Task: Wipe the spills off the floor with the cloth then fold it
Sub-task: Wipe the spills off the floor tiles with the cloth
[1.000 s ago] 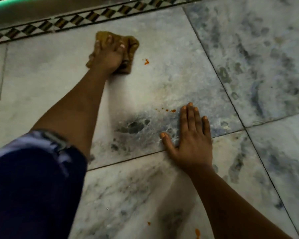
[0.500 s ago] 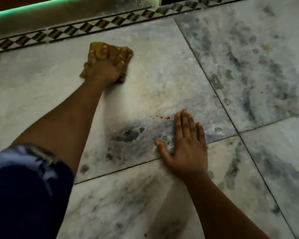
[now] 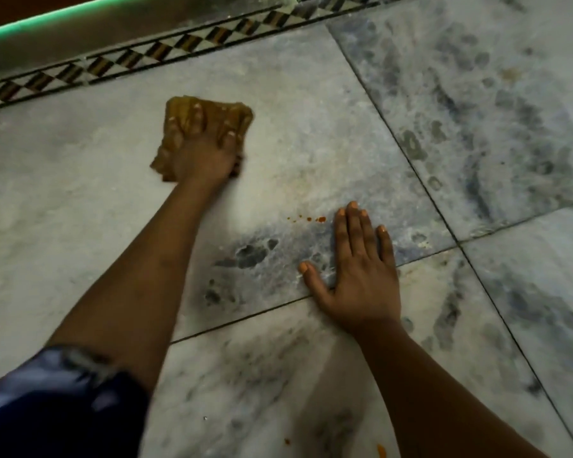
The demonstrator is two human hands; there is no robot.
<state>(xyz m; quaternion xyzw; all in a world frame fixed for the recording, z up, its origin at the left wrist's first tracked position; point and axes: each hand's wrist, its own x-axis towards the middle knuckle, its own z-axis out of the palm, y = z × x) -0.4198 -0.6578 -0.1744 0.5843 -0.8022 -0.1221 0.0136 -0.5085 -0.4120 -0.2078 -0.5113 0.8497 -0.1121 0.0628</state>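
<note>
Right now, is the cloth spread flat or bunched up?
Bunched up. The cloth shows thick wrinkles and uneven edges under the left hand, which presses it to the floor. Whether it is folded underneath, cannot tell.

single head cam, close above the marble floor [image 3: 311,153], pitched steeply forward and down, patterned border strip [image 3: 146,57] running along the far top edge of frame, no second view

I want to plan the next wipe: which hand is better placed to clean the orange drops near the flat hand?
Left hand: it presses the cloth. Right hand lies flat, beside the orange drops.
</note>
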